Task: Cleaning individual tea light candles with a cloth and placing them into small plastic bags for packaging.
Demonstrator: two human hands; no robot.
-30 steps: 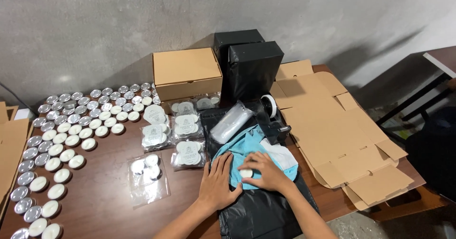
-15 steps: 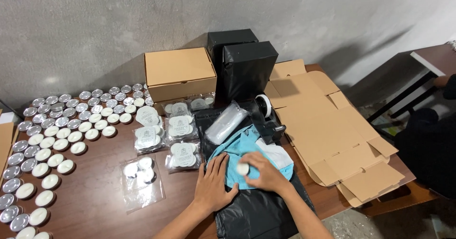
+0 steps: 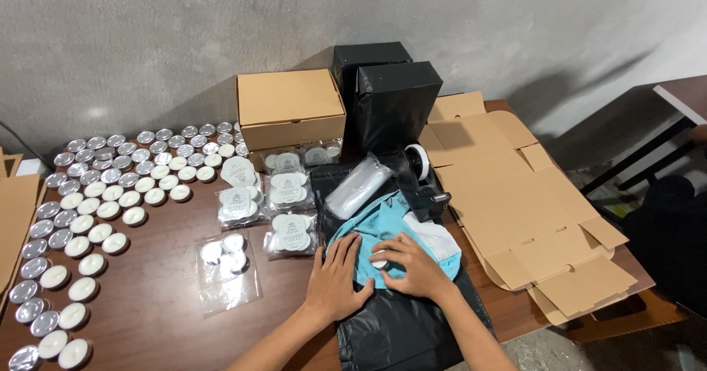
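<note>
— Head view, surroundings?
— Brown wooden table (image 3: 169,305) against grey wall (image 3: 184,39); tealight rows (image 3: 96,194), flattened cardboard (image 3: 515,201).
— Hands?
— Left hand (image 3: 339,279) flat, open, pressing blue cloth (image 3: 368,227) on black bag (image 3: 405,327); right hand (image 3: 409,264) curled around small white piece (image 3: 379,259).

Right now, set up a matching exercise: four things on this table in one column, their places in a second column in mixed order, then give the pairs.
Things
1. closed cardboard box
2. tape dispenser
3. tealights
4. flattened cardboard boxes

Places
A. spread in rows over the table's left side
B. stacked on the table's right end
C. at the back by the wall, left of the black-wrapped parcels
D. just beyond the teal cloth, on the black plastic sheet

Pairs: 1-C, 2-D, 3-A, 4-B
</note>
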